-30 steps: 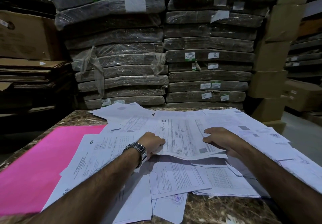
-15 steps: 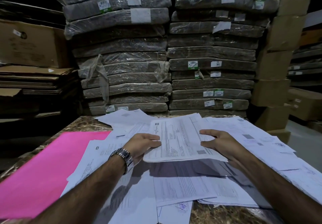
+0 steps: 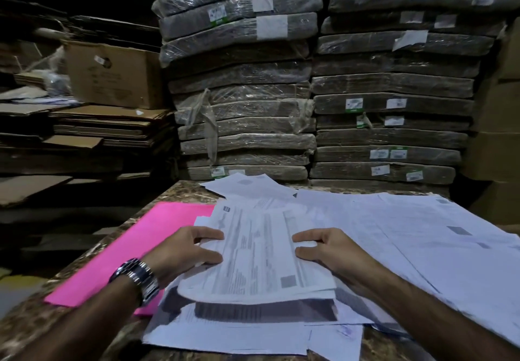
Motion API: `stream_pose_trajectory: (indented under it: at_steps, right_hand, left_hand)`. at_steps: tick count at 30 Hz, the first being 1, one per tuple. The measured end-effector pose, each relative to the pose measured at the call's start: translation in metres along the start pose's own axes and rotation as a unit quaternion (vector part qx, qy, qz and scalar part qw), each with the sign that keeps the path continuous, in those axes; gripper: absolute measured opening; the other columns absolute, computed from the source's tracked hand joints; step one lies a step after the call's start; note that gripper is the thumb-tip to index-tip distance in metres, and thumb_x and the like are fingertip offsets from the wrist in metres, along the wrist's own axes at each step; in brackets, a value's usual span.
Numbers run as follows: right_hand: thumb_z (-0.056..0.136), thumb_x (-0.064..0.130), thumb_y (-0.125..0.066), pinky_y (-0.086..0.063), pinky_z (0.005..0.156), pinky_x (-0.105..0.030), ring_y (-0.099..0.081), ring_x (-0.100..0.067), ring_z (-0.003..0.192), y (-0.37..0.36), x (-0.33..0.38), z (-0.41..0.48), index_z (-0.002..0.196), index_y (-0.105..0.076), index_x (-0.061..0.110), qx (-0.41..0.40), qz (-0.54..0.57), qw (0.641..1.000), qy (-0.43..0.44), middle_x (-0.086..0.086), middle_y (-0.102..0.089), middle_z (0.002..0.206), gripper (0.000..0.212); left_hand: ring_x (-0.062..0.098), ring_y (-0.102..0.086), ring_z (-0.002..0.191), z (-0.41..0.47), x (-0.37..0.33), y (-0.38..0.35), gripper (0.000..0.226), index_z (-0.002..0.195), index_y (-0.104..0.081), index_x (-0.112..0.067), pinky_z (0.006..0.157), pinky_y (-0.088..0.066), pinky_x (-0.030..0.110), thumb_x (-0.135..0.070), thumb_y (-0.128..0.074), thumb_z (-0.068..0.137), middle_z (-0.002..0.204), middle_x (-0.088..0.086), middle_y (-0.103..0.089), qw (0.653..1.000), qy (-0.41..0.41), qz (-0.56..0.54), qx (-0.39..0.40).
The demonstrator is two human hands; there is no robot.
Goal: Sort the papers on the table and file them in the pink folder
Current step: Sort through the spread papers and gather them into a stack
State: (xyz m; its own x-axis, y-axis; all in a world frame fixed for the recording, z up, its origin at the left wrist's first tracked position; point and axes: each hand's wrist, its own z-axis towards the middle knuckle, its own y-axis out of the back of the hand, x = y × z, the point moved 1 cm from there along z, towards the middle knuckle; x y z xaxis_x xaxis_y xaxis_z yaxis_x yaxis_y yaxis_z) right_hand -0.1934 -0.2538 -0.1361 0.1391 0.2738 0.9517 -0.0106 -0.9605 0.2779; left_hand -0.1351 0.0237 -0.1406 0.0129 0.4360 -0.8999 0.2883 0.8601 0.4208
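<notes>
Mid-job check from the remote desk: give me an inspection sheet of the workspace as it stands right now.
Surface: brown marbled table, mostly covered by paper.
Job's things: pink folder lies flat at left, its right edge under sheets; held sheaf raised above the pile; loose papers overlap across the middle and right.
Clutter: nothing seen.
Grippers: left hand and right hand each pinch a side edge of the held sheaf; wristwatch on the left wrist.
Cables: nothing seen.
Surroundings: wrapped bundles stacked behind the table; cardboard box on flattened cardboard at left.
</notes>
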Motion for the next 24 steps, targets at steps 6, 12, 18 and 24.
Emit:
stream_pose_trajectory:
  at_steps: [6,12,18,24]
  right_hand:
    - [0.082,0.007,-0.073,-0.037,0.041,-0.006,-0.053,0.006,0.037,-0.037,-0.003,-0.002,0.110,-0.069,0.007,0.032,-0.064,0.997,0.000,0.019,-0.051,0.036,0.028]
    - [0.077,0.021,-0.079,-0.034,0.046,-0.002,-0.052,0.003,0.057,-0.048,-0.004,-0.005,0.111,-0.071,0.018,0.040,-0.164,0.985,0.026,0.018,-0.052,0.066,0.035]
    - [0.075,0.032,-0.079,-0.038,0.054,-0.008,-0.057,-0.006,0.084,-0.045,-0.002,-0.009,0.118,-0.065,0.020,0.017,-0.254,0.967,0.025,0.007,-0.060,0.102,0.046]
    - [0.079,0.038,-0.075,-0.048,0.089,-0.028,-0.054,-0.016,0.107,-0.042,0.006,-0.009,0.127,-0.054,0.013,-0.015,-0.292,0.956,0.008,-0.004,-0.055,0.130,0.058]
  left_hand:
    - [0.019,-0.070,0.090,-0.023,0.023,0.025,0.053,0.119,-0.062,-0.020,0.076,-0.060,0.033,-0.007,-0.080,0.071,0.122,-0.001,-0.057,0.998,0.040,0.054,-0.015]
    - [0.014,-0.063,0.095,-0.030,0.026,0.025,0.065,0.126,-0.053,-0.025,0.077,-0.056,0.027,-0.015,-0.082,0.069,0.113,-0.007,-0.054,0.987,0.040,0.150,-0.032]
    - [0.015,-0.054,0.105,-0.027,0.019,0.025,0.065,0.130,-0.050,-0.027,0.078,-0.047,0.024,-0.028,-0.080,0.073,0.133,-0.003,-0.049,0.962,0.039,0.269,-0.039]
    - [0.015,-0.050,0.116,-0.017,0.018,0.022,0.065,0.130,-0.051,-0.020,0.092,-0.045,0.029,-0.044,-0.075,0.074,0.134,-0.002,-0.052,0.947,0.047,0.313,-0.061]
